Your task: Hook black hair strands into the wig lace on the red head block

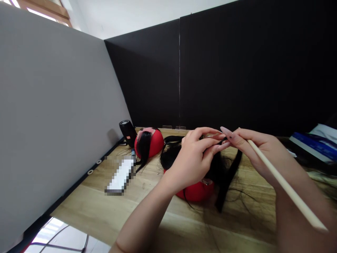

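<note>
My left hand [195, 154] is closed, its fingertips pinching a thin black hair strand [223, 140] above a red cushioned form [196, 192]. Against it, my right hand [252, 147] is closed too, with a pale wooden stick [284, 182] held in it; the stick slants down to the right over the forearm. Black hair [171, 154] covers the top of the form, partly hidden behind my left hand. A flat black lock [229, 179] hangs to the right of the form, onto the wooden table [147, 200].
A second red form [156, 143] with black hair stands at the back left, beside a black cylindrical speaker [128, 133]. A pixelated phone-like object [121, 175] lies in front. Blue and white packets [313, 146] are at the right. Grey and black panels enclose the table.
</note>
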{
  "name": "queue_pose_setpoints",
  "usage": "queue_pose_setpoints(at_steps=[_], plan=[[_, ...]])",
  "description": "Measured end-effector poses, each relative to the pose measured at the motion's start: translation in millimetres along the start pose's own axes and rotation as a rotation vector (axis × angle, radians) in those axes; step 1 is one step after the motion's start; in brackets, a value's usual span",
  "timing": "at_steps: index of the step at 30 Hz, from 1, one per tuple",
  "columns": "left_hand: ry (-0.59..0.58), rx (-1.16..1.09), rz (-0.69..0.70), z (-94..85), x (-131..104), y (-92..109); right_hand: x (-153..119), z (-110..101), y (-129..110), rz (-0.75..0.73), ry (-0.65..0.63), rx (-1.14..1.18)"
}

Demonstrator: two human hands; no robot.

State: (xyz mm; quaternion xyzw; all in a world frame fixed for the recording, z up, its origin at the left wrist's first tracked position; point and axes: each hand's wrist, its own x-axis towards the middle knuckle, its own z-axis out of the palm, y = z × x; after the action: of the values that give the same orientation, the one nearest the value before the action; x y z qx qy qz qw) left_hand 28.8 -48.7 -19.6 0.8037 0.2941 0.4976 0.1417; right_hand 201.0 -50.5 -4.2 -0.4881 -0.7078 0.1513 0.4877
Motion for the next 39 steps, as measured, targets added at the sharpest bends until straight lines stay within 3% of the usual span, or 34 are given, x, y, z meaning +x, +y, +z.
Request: queue_pose_setpoints(at_steps=[11,18,20,25,30,35,39], plan=[[-0.031,0.010,0.004,-2.1,0,1,0,4,4,0.001,0.007,0.045],[-0.060,0.086,-0.018,-13.6,1,4,-1,3,-6,0.103,0.188,0.070],[-0.029,0.152,-0.032,-16.1,1,3,-2,4,-8,0.135,0.211,0.199],[-0.046,0.249,-0.057,-16.1,2,-2,-2,8,-13,0.112,0.124,0.803],[-0.100,0.276,-0.069,-13.3,3,-7,-1,4,-15,0.033,0.152,1.065],[-0.062,0.267,-0.095,-17.3,4,-12,-2,-4,-15,0.030,0.142,0.991],[0.010,0.286,-0.123,-22.1,3,-13,-2,-4,-16,0.067,0.260,0.805]])
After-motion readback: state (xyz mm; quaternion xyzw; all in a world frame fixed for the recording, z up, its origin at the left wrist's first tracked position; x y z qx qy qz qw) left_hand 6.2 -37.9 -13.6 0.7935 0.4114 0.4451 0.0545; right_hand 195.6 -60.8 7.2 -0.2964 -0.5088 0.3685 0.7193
